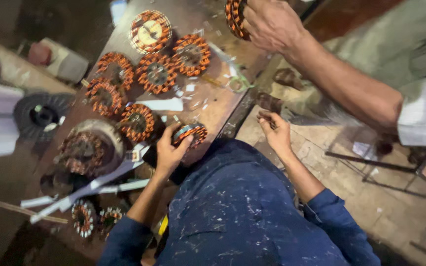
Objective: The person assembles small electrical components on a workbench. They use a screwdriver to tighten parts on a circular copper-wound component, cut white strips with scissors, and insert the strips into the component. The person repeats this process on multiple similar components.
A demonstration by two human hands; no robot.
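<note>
Two hands of the person in the blue paint-flecked sleeves work at the edge of a worn brown wooden bench (pixel 208 106). The left hand (pixel 167 150) curls its fingers around a small round copper-wound motor stator (pixel 192 133), pressing it against the bench edge, probably so it stays steady while being worked. The right hand (pixel 274 130) hovers off the bench over the pale stone floor (pixel 321 162), fingers pinched together near a thin dark strand; whether they actually hold it cannot be told (the frame is blurred there). Several more copper-wound stators (pixel 156 73) lie flat in a loose cluster farther up the bench, apart from the held one, seemingly set out in reach. A round grey metal motor housing (pixel 92 145) sits just left of the left hand, with white paper strips (pixel 99 182) beside it. At the top, another person's hand (pixel 271 23) grips one more stator (pixel 234 17) above the bench corner. A black wheel-like disc (pixel 40 113) rests at far left.
</note>
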